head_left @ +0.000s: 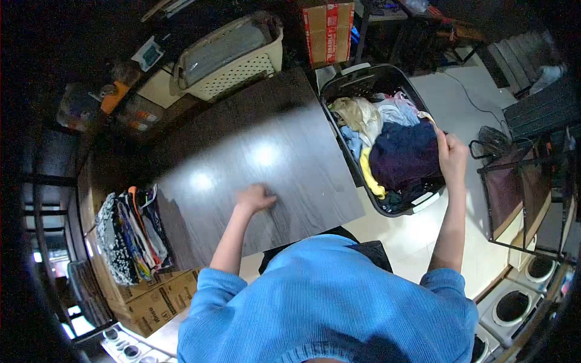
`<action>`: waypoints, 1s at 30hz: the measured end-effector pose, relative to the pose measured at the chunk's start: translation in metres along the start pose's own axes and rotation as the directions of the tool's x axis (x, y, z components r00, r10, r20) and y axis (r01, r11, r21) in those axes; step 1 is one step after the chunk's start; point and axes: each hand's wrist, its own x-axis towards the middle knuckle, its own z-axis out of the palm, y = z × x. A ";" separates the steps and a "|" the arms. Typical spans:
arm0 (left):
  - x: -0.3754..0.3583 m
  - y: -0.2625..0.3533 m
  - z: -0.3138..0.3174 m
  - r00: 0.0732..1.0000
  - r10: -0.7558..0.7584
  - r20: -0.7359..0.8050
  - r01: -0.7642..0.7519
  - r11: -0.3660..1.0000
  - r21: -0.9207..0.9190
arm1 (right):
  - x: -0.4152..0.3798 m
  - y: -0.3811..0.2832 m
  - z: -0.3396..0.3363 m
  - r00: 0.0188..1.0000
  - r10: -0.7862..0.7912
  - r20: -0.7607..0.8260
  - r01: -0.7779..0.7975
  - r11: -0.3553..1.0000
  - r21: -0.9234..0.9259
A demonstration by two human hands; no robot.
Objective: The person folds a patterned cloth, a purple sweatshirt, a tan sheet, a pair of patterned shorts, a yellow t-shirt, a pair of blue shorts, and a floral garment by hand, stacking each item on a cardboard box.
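Meanwhile, the left hand (255, 198) rested curled, fingers together and holding nothing, on the dark table (260, 139). The right hand (451, 152) reached into the black basket (363, 78) just beside the table's edge, fingers clamped on a navy garment (404, 154) heaped atop the laundry. Folded clothes (130, 233) sat stacked at the table's left end.

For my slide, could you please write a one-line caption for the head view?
Right hand reaches into the dark laundry basket at a navy garment; left hand rests on the table.
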 end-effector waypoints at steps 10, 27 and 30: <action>0.017 0.272 -0.016 0.413 0.617 -0.670 -0.910 0.249 -0.332 | 0.043 -0.122 -0.104 0.772 -0.444 -0.454 0.475 0.879 -0.053; -0.058 0.042 -0.089 0.709 0.081 -0.700 -0.370 0.888 -0.271 | 0.065 -0.004 0.004 0.996 0.023 0.083 -0.029 0.997 0.075; -0.006 -0.065 0.033 0.888 -0.044 -0.457 -0.136 0.925 -0.354 | 0.010 0.026 0.056 0.873 0.110 0.475 -0.109 0.994 -0.028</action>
